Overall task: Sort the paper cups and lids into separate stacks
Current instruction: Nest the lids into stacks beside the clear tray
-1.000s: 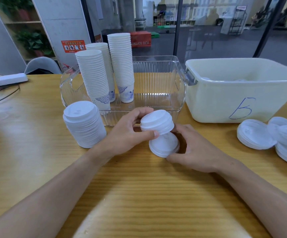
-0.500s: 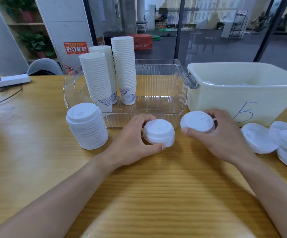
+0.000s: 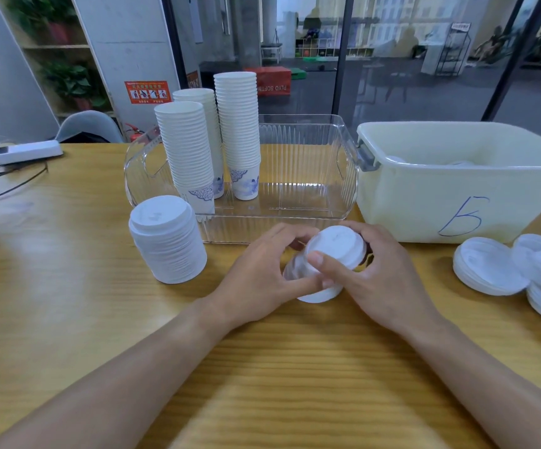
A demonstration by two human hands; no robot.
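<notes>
At the table's middle, my right hand [image 3: 382, 277] grips a small bunch of white lids [image 3: 338, 246], tilted and held over a second small lid stack [image 3: 314, 294] on the wood. My left hand [image 3: 259, 280] curls round that lower stack from the left. A taller stack of white lids [image 3: 167, 244] stands to the left. Three tall stacks of paper cups [image 3: 188, 157] with blue patterns stand in the clear plastic bin [image 3: 311, 215].
A cream tub [image 3: 424, 202] marked with a blue letter sits at the right, lids faintly visible inside. Loose white lids [image 3: 489, 267] lie in a heap at the right edge. A power strip [image 3: 26, 152] and cables lie far left.
My right hand has brought its lids leftward from in front of the tub to just above the stack my left hand holds. The two hands now meet.
</notes>
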